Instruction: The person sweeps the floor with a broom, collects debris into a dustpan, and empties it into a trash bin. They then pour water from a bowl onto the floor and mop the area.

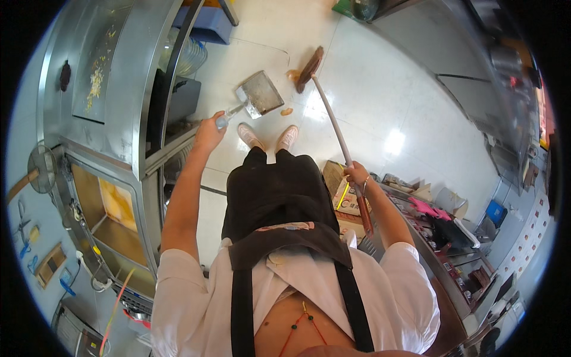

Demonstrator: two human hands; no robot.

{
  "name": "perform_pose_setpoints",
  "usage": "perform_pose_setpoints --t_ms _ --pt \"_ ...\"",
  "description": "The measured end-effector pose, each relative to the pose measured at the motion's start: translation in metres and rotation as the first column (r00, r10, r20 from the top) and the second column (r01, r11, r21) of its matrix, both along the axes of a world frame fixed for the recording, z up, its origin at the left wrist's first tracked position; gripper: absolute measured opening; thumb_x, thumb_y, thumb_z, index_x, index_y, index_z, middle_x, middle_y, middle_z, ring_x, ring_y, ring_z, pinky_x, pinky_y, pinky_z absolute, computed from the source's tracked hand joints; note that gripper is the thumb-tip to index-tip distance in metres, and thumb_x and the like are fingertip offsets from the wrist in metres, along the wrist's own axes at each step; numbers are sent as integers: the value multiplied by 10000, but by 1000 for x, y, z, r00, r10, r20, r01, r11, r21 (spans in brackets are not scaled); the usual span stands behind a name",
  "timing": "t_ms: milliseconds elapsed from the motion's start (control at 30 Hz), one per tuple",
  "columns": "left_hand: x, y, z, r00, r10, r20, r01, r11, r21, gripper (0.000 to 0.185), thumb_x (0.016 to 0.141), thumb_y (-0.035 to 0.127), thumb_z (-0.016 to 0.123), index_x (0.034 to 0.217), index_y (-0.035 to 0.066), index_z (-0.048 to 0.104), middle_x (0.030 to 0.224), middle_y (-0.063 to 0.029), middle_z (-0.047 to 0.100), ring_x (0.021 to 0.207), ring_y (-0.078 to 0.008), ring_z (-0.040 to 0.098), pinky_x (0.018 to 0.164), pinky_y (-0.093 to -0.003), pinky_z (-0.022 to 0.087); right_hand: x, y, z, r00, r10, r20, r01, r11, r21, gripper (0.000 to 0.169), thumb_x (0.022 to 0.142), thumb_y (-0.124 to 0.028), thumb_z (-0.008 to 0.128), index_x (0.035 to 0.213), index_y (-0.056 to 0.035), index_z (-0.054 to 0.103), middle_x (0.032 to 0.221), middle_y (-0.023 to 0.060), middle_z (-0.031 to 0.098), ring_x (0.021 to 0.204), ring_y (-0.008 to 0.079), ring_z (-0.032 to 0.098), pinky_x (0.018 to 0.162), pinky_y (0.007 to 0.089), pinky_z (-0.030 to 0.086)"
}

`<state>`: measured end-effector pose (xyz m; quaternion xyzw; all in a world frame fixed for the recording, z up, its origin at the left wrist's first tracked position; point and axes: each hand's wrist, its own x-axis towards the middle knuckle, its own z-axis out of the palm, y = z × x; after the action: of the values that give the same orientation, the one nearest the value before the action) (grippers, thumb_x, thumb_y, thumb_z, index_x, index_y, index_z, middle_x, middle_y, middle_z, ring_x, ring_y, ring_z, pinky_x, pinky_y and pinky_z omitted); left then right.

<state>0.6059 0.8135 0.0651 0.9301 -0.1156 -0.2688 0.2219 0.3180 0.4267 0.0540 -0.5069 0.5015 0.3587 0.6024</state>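
Note:
My left hand [211, 133] grips the handle of a metal dustpan [263, 91], whose pan is low over or on the floor in front of my shoes. Grime shows on the pan's inner surface. In my right hand [357, 173] is the pole of a broom [330, 109], slanting away from me. The broom's brown head [311, 69] rests on the floor, beyond the dustpan and to its right. Against the bristles lies a brownish scrap [293, 75]. Another small tan piece [287, 112] lies on the tiles between the dustpan and my right shoe.
A steel counter [138, 85] with food scraps on top runs along the left. Under it stand a large clear plastic bottle [189, 53] and a blue-grey bin [209, 22]. Cardboard boxes [334, 178] sit by my right leg. Pink gloves [429, 208] lie on the right-hand shelving.

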Motion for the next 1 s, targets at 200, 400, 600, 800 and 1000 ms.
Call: perform_pose_setpoints --t_ms 200,400,600,800,1000 --pt "-33 22 9 1000 6 28 -5 998 -67 371 711 142 606 1076 125 546 803 -215 588 775 -368 566 676 -398 459 -40 4 40 839 539 -73 -513 742 -432 465 777 -190 536 1183 -59 349 803 181 563 643 293 547 567 383 446" --pt "-53 37 23 997 -81 2 81 997 6 363 718 133 588 1077 129 540 791 -206 588 777 -365 567 684 -406 458 -67 36 33 753 640 -153 -636 648 -419 580 761 -196 550 1257 -109 262 924 265 558 856 428 534 748 463 427" --pt "-59 44 26 999 -24 -27 25 999 42 368 720 149 597 1084 135 540 804 -209 587 788 -364 567 686 -405 455 -43 93 15 892 442 98 -439 897 -51 487 772 -128 521 1216 -121 321 721 154 557 578 265 561 481 376 447" --pt "-65 71 12 999 17 -32 -17 1000 5 379 729 178 594 1102 161 531 794 -213 588 779 -375 565 684 -418 458 -15 97 77 717 689 105 -638 710 -298 532 776 -90 475 1269 -122 279 712 151 558 568 239 563 476 358 445" --pt "-82 94 4 991 133 -21 -133 991 8 383 723 193 608 1097 162 535 796 -213 589 764 -375 568 661 -420 463 34 92 29 476 865 -155 -788 341 -513 628 766 -106 475 1319 -130 180 890 283 559 812 417 553 727 445 445"
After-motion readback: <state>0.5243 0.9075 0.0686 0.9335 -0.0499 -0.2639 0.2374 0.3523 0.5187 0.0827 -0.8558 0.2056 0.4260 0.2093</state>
